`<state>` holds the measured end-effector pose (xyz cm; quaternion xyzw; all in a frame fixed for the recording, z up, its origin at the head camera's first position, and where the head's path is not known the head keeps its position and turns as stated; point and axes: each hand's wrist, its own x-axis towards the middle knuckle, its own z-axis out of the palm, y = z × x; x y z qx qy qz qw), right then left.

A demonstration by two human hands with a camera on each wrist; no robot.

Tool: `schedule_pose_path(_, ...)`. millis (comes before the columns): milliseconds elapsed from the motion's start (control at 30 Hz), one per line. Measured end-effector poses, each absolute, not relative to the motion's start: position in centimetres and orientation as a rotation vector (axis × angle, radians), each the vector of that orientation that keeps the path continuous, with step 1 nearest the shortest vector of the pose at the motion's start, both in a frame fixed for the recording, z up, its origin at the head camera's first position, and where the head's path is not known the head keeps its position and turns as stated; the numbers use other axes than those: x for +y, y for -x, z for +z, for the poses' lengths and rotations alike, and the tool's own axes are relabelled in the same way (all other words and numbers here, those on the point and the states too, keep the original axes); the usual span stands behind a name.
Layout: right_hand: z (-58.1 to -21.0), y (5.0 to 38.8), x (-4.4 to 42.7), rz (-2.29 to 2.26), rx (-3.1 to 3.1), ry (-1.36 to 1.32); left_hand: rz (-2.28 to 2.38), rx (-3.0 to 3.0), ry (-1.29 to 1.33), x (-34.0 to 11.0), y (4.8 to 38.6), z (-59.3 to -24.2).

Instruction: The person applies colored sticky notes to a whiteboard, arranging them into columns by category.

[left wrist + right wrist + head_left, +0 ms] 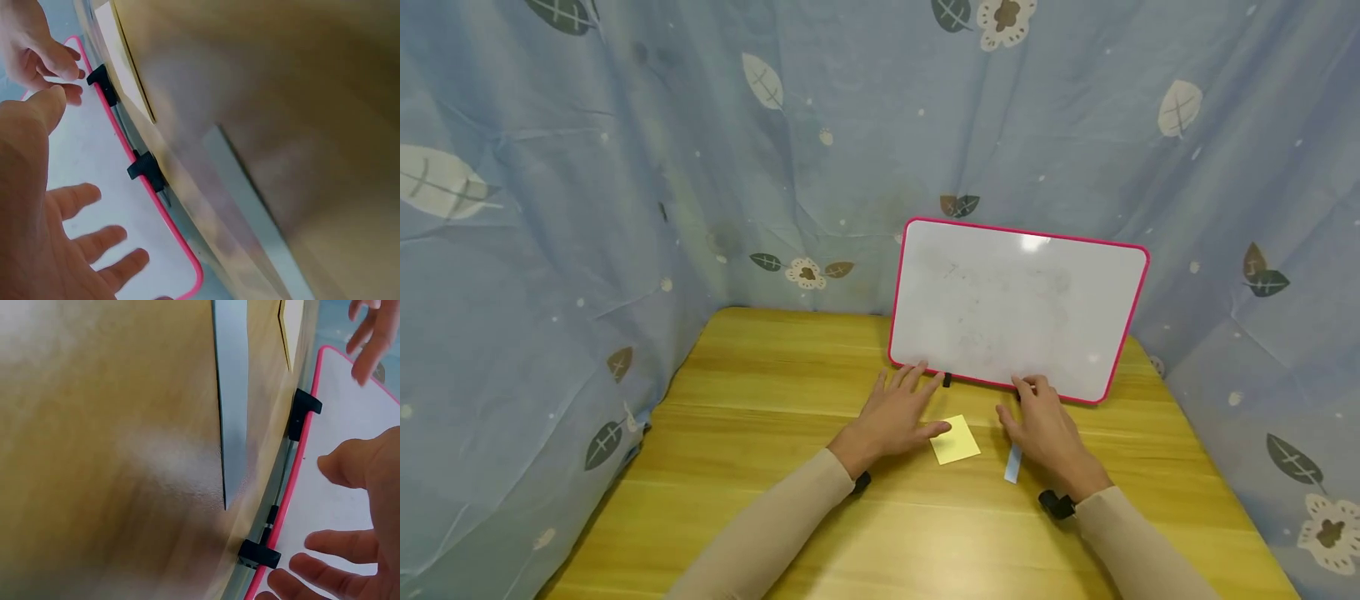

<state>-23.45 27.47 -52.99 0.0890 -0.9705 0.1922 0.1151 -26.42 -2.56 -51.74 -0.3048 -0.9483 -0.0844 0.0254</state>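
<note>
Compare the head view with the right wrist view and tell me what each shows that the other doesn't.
Only the head view: all four corners of the whiteboard, both sleeves and the black wrist devices.

Only the right wrist view: a slim, dark rod-like piece between the two black holders at the board's lower edge.

Both: the whiteboard, the holders (one mostly hidden in the head view), the yellow note, blue strip, table, curtain, left hand and right hand.
</note>
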Motion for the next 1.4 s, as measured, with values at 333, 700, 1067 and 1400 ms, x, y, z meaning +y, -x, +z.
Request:
schedule_pose_path(333,-53.0,24.3,27.2,0.565,-2.864,-0.244,-0.139,-2.891,1.036,0.2,28.4,-51.7)
schedule_pose_path(700,-52.6,24.7,27.3,0.603,-2.893,-0.219,-0.034,-2.906,0.976,2.0,29.5,-51.6)
schedule_pose_path(1067,-53.2,24.5,27.5,0.623,-2.879,-0.245,-0.045,-2.924,0.96,2.3,29.9,-52.0)
schedule_pose_path(1400,-52.7,24.0,27.2,0.671,-2.92,-0.279,-0.063,-2.938,0.995,1.3,29.6,-51.9)
